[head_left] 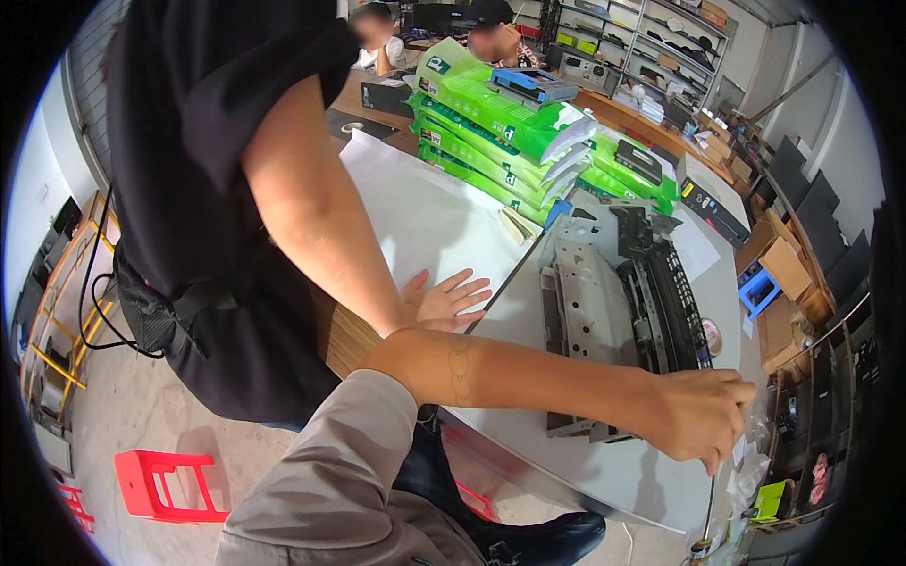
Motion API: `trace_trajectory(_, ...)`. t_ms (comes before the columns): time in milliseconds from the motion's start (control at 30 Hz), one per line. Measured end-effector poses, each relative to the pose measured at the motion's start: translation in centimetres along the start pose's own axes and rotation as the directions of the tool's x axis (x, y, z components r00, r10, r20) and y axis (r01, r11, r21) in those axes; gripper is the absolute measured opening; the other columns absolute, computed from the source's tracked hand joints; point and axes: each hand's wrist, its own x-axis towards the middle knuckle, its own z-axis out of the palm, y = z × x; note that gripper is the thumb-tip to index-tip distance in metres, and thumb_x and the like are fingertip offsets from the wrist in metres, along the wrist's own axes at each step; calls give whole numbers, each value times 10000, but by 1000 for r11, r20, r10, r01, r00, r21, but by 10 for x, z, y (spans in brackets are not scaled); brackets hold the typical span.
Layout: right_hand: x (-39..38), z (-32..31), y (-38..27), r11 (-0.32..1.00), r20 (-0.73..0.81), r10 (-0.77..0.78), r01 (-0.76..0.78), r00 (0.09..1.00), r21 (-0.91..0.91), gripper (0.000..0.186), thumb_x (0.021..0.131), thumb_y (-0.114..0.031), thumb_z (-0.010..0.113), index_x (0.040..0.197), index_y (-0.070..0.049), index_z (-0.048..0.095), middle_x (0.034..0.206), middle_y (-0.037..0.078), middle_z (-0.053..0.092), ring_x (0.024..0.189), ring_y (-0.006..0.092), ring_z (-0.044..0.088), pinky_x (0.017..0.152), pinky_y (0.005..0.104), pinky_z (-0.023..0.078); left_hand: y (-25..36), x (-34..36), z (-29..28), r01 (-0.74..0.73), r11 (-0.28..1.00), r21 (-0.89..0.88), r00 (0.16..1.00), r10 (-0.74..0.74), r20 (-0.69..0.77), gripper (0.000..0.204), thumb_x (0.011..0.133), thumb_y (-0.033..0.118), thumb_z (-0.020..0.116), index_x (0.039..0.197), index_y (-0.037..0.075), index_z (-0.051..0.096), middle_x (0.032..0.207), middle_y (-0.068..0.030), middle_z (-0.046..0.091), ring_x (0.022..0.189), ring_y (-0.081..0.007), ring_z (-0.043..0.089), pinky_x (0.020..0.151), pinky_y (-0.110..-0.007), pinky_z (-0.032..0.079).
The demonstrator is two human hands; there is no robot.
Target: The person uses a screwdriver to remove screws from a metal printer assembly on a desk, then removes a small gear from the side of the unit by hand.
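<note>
My left hand [694, 412] reaches across from the lower left in a grey sleeve. Its fingers are curled at the table's right side, round the upper end of a thin metal shaft. That shaft looks like a screwdriver's [708, 514], pointing down to a yellow-and-black end near the lower rim. Under my forearm lies a stripped machine chassis [590, 302], grey sheet metal with a black slotted side, perhaps from a printer. My right hand is out of view. A co-worker's open hand [448, 300], from a black sleeve at left, rests by the table edge.
Green plastic packs [500, 123] are stacked behind the chassis, with a blue-and-grey part [533, 85] on top. White sheeting [415, 193] covers the table's left. A tape roll [711, 337] sits at right. A red stool [170, 486] stands on the floor. Two people sit beyond.
</note>
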Motion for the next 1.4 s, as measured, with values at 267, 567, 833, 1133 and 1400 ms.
trace_trajectory(267, 6, 2, -21, 936, 15, 147, -134, 989, -324, 725, 841, -306, 842, 1391, 7, 488, 979, 212, 676, 737, 266, 635, 701, 375, 539, -4, 2, 1, 8, 995, 98, 996, -17, 90, 115, 625, 208, 764, 726, 154, 775, 757, 44, 648, 973, -231, 502, 856, -367, 427)
trace_trajectory(567, -23, 2, -9, 844, -1, 499, -486, 866, 229, 598, 868, -353, 777, 1282, -1, 527, 1229, 133, 554, 1037, 214, 552, 867, 357, 476, -2, 6, -18, 148, 989, -11, 986, -147, 74, 80, 699, 178, 773, 769, 165, 737, 792, 77, 637, 944, -213, 510, 866, -369, 415)
trace_trajectory(833, -4, 27, -36, 603, 0, 746, -675, 666, 425, 765, 843, -527, 785, 1329, -21, 481, 1153, 97, 573, 940, 184, 590, 812, 316, 494, 3, 17, -15, 272, 961, 45, 956, -275, 102, 358, 642, 66, 853, 959, 133, 702, 951, -16, 583, 925, -262, 509, 832, -391, 443)
trace_trajectory(1133, -29, 11, -15, 795, -114, 574, -519, 811, 314, 496, 892, -373, 768, 1180, -55, 519, 1076, 101, 533, 712, 119, 510, 508, 179, 372, 18, 20, -46, 398, 910, 114, 892, -413, 185, 334, 729, 40, 818, 1035, 76, 689, 1017, -77, 565, 936, -289, 522, 803, -384, 458)
trace_trajectory(1400, -13, 28, -18, 784, -96, 577, -517, 811, 344, 653, 959, -458, 651, 1419, -37, 457, 1180, 144, 543, 786, 143, 556, 435, 205, 399, 14, 10, -54, 318, 927, 202, 912, -357, 204, 215, 794, 64, 772, 994, 47, 697, 984, -90, 603, 930, -288, 597, 783, -378, 518)
